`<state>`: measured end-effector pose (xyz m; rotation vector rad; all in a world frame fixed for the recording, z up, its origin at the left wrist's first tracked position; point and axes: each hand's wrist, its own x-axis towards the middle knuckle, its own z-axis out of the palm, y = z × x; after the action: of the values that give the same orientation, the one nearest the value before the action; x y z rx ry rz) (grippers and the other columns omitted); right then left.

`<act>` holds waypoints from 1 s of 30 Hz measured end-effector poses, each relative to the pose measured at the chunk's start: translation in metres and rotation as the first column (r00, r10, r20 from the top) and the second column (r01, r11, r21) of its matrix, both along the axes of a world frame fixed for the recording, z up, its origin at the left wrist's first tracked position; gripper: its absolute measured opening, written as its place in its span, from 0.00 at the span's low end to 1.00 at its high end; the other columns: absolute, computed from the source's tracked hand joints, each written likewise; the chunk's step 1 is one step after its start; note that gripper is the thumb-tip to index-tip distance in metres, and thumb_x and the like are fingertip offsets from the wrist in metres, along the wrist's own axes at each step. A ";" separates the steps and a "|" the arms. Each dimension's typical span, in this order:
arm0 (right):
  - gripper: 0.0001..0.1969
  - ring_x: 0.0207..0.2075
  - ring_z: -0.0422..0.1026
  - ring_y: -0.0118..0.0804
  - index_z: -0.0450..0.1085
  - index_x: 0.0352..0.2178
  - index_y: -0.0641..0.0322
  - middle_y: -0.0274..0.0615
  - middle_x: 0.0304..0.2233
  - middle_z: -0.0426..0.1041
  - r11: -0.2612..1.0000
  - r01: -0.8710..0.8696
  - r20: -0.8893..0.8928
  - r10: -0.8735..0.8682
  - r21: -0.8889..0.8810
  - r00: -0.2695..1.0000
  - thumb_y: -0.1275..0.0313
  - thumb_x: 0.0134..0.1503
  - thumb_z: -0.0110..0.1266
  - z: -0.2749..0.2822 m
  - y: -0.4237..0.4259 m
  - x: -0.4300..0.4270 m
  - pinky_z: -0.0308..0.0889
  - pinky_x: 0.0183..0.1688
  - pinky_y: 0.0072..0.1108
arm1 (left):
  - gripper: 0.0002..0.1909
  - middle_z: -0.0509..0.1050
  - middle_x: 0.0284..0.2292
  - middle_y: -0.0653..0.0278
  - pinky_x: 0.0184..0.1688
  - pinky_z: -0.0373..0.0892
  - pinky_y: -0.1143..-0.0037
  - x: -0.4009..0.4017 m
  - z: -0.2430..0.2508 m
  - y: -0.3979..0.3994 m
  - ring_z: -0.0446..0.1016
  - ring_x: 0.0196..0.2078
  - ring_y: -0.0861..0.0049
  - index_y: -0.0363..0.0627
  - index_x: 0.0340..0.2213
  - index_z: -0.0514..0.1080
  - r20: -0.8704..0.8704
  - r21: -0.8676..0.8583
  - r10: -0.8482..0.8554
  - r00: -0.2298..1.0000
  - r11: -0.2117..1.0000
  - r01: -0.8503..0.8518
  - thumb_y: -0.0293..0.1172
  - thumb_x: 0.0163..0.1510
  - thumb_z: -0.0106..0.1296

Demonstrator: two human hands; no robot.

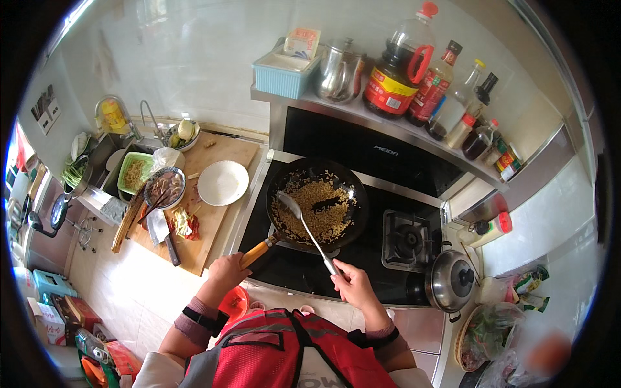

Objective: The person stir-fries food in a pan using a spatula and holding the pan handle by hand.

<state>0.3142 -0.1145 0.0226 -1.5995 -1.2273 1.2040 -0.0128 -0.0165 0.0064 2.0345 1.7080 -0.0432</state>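
Observation:
A black wok (356,220) sits over the left burner of the black glass gas stove (310,277). Small golden-brown grains or chopped bits (320,191) cover its bottom, with a dark bare streak in the middle. My left hand (227,272) is closed around the wok's wooden handle (259,250). In my right hand (354,283) is the grip of a metal spatula (313,233). Its blade rests among the bits at the wok's left side.
Left of the stove, a wooden cutting board (235,145) bears a white plate (223,183), a bowl of raw meat (165,188) with chopsticks, a cleaver (159,228) and cut vegetables (184,223). A lidded pot (451,279) stands at right. Bottles (395,68) line the shelf above.

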 end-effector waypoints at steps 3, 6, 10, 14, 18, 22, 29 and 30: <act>0.22 0.14 0.65 0.21 0.66 0.53 0.61 0.33 0.17 0.70 0.997 0.067 0.112 -0.071 0.037 0.991 0.73 0.56 0.56 -0.019 0.012 0.011 0.62 0.16 0.18 | 0.21 0.76 0.29 0.52 0.36 0.70 0.59 -0.002 -0.004 0.000 0.76 0.34 0.52 0.47 0.35 0.71 0.044 0.009 0.001 0.999 1.000 -0.001 0.48 0.44 0.61; 0.22 0.13 0.65 0.22 0.66 0.53 0.66 0.34 0.17 0.69 0.968 0.205 0.190 -0.231 0.147 0.954 0.73 0.56 0.56 -0.010 0.024 0.025 0.63 0.16 0.19 | 0.22 0.77 0.31 0.53 0.36 0.71 0.59 0.001 -0.007 0.003 0.76 0.35 0.53 0.47 0.35 0.71 0.012 0.004 -0.038 0.999 0.999 0.038 0.49 0.44 0.60; 0.23 0.13 0.65 0.23 0.64 0.54 0.67 0.36 0.20 0.70 0.946 0.241 0.260 -0.294 0.218 0.920 0.74 0.56 0.54 -0.022 0.048 0.028 0.62 0.15 0.18 | 0.22 0.77 0.31 0.54 0.37 0.72 0.60 0.000 -0.008 0.003 0.76 0.35 0.54 0.48 0.36 0.72 0.022 0.034 -0.052 0.998 0.998 0.052 0.50 0.45 0.60; 0.23 0.12 0.64 0.22 0.64 0.54 0.69 0.36 0.19 0.70 0.990 0.114 0.069 -0.120 0.079 0.990 0.74 0.57 0.54 -0.019 0.043 0.007 0.61 0.15 0.18 | 0.22 0.77 0.31 0.54 0.36 0.72 0.60 0.001 -0.001 0.002 0.76 0.35 0.54 0.48 0.36 0.72 0.027 0.004 -0.016 1.000 1.000 0.016 0.50 0.44 0.60; 0.22 0.12 0.64 0.21 0.65 0.53 0.68 0.34 0.18 0.69 0.999 0.035 -0.020 -0.034 0.039 0.999 0.74 0.57 0.54 -0.013 0.029 -0.003 0.61 0.15 0.16 | 0.20 0.77 0.31 0.56 0.37 0.72 0.61 0.001 -0.001 0.001 0.76 0.36 0.56 0.50 0.36 0.71 0.015 -0.008 -0.018 1.000 1.000 0.018 0.49 0.46 0.60; 0.23 0.13 0.62 0.20 0.64 0.54 0.67 0.33 0.18 0.68 0.977 0.175 0.173 -0.194 0.121 0.966 0.75 0.56 0.54 -0.018 0.038 0.014 0.60 0.14 0.15 | 0.20 0.77 0.31 0.56 0.38 0.72 0.61 0.003 -0.001 0.002 0.76 0.37 0.56 0.50 0.36 0.71 -0.011 -0.037 -0.016 1.000 0.999 0.016 0.49 0.46 0.59; 0.23 0.14 0.63 0.19 0.63 0.55 0.66 0.32 0.19 0.68 0.967 0.183 0.185 -0.215 0.176 0.959 0.74 0.57 0.53 -0.033 0.059 0.025 0.60 0.14 0.15 | 0.20 0.77 0.31 0.56 0.38 0.72 0.61 0.002 -0.005 0.004 0.76 0.37 0.57 0.50 0.36 0.71 0.001 0.008 -0.047 0.999 0.999 0.047 0.48 0.46 0.60; 0.23 0.14 0.62 0.19 0.63 0.55 0.64 0.32 0.19 0.68 0.988 0.135 0.056 -0.139 0.078 0.989 0.75 0.57 0.53 -0.031 0.056 0.018 0.59 0.14 0.14 | 0.21 0.77 0.31 0.54 0.36 0.71 0.60 -0.001 -0.008 0.003 0.76 0.35 0.54 0.48 0.36 0.71 0.015 0.018 -0.040 0.999 0.999 0.040 0.49 0.45 0.60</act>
<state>0.3320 -0.0582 -0.0080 -1.6481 -1.1660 1.0186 -0.0142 -0.0136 -0.0015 2.0765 1.6644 -0.0259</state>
